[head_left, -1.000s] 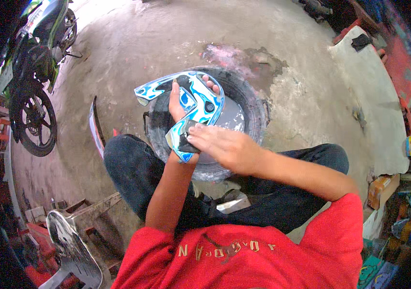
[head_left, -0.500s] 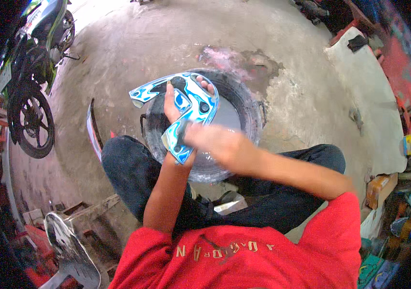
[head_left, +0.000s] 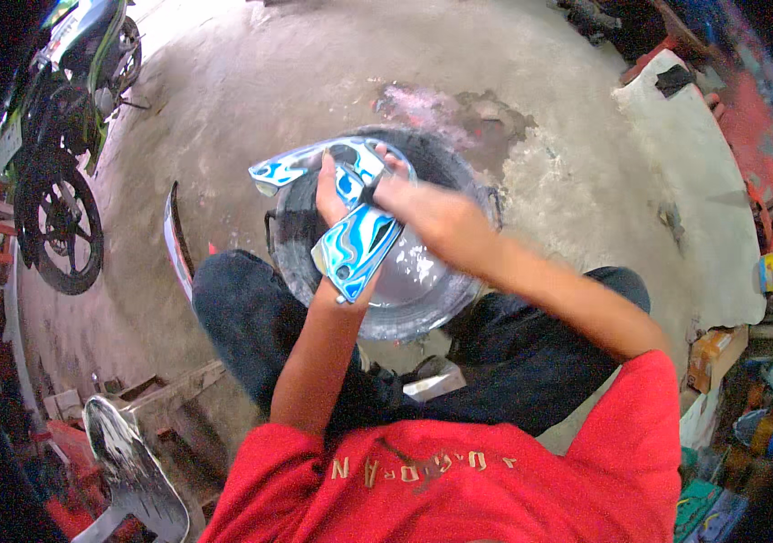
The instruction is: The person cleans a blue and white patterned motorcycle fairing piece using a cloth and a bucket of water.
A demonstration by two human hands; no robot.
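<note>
A curved panel (head_left: pixel 355 244) with a glossy blue-and-white marbled pattern, shaped like a motorcycle body part, is held over a round dark basin (head_left: pixel 291 217). My left hand (head_left: pixel 329 192) supports it from beneath, thumb on the near side and fingertips curled over the far edge. My right hand (head_left: pixel 445 224), slightly blurred, is closed on a small dark pad (head_left: pixel 370 192) pressed against the panel's middle. I cannot make out whether the pad is cloth or sandpaper. Greyish water (head_left: pixel 423 267) with bright reflections lies in the basin.
A motorcycle (head_left: pixel 61 217) stands at the left. A thin curved strip (head_left: pixel 176 235) lies by my left knee. A black-and-white panel (head_left: pixel 133 462) is at the lower left. On the right are a large pale panel (head_left: pixel 694 199) and a cardboard box (head_left: pixel 717 357).
My right hand has moved up and away along the panel, from its near end to its middle. The panel has shifted and tilted slightly in my left hand.
</note>
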